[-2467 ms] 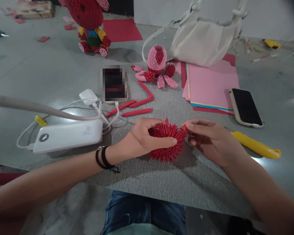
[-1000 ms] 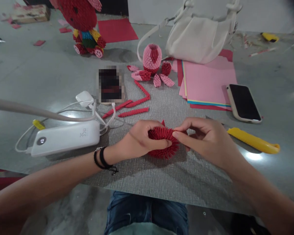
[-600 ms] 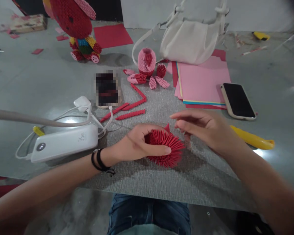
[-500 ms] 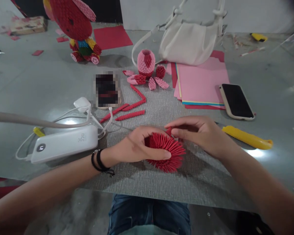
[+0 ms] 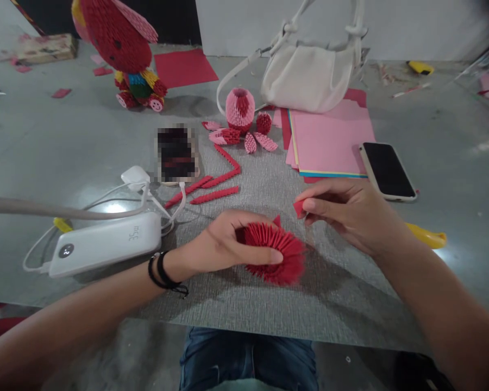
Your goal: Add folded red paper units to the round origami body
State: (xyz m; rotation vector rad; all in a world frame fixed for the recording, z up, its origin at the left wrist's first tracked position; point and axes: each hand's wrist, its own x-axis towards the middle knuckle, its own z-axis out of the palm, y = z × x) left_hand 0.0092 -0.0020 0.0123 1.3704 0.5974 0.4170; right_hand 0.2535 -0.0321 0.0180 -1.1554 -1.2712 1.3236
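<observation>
A round red origami piece [image 5: 287, 255], built from many folded paper points in a ring, is gripped by my left hand [image 5: 228, 244]. The left thumb lies across its top and the fingers are hidden beneath. One small red triangle sticks up at its far edge. Apart from it, up and to the right, my right hand [image 5: 342, 212] pinches a small folded red paper piece [image 5: 299, 208] between thumb and fingertips. Past my hands lie red strips of interlocked folded paper [image 5: 214, 195].
A pink and red paper body [image 5: 240, 108] stands among small paper parts. Around are a stack of coloured paper [image 5: 334, 141], a phone [image 5: 388, 170], a yellow-handled cutter [image 5: 427, 235], a power bank [image 5: 106, 244] with cables, another phone [image 5: 176, 155], a white handbag [image 5: 307, 76] and a paper figure [image 5: 134, 70].
My right hand has drawn away from the red ring, up and to the right, with a small folded paper piece in its fingers. A red triangle now shows at the ring's far edge.
</observation>
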